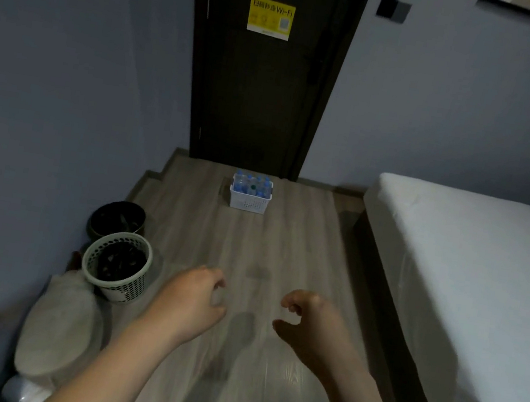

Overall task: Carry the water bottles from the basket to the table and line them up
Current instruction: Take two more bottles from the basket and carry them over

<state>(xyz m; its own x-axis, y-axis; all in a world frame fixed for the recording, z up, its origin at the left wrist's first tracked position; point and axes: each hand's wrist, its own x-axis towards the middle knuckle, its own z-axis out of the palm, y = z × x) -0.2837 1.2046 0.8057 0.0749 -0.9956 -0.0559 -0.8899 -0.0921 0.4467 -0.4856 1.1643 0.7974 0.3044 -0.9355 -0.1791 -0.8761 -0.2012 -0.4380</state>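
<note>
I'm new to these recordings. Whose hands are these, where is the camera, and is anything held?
No machine here: a person wears a wide-angle camera on the head, looking forward and down. The bare hands are theirs: the left hand and right hand are loosely curled and hold nothing. Ahead, on the wooden floor before a dark door, stands a white basket of blue-capped water bottles. A dark bin and a mesh bin sit by the left wall, a bed on the right. No table shows.
</note>
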